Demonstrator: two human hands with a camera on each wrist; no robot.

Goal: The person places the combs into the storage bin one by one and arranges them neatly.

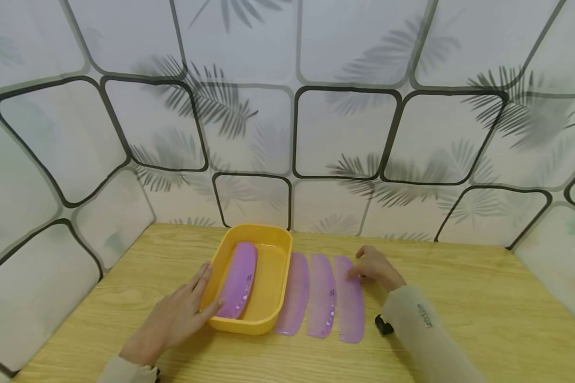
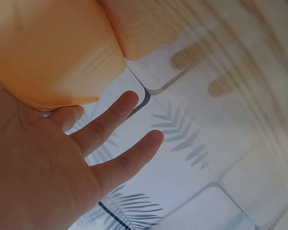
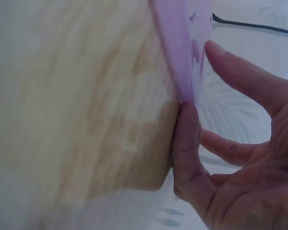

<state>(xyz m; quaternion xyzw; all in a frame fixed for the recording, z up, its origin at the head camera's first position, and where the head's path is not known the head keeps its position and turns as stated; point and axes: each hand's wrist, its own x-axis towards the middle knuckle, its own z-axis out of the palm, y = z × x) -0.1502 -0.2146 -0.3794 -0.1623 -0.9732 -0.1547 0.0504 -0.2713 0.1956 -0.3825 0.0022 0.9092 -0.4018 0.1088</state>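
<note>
My left hand (image 1: 179, 314) rests at the left wall of a yellow plastic tray (image 1: 267, 324). Its thumb lies over the near rim; in the left wrist view the fingers (image 2: 146, 148) extend straight beside the tray's outside. Inside the tray is a deeper purple comb (image 1: 239, 279) with small printed marks. Three translucent purple combs lie flat side by side to its right: a left comb (image 1: 294, 295), a middle comb (image 1: 321, 298) and a right comb (image 1: 351, 308). My right hand (image 1: 376, 266) touches the right comb's upper right part, thumb and a bent finger apart on it.
The wooden table (image 1: 460, 298) reaches back to a wall covering (image 1: 345, 133) printed with dark-outlined shapes and leaves. The covering also rises at both sides. A black wrist strap piece (image 1: 383, 324) shows beside the right sleeve (image 1: 421, 330).
</note>
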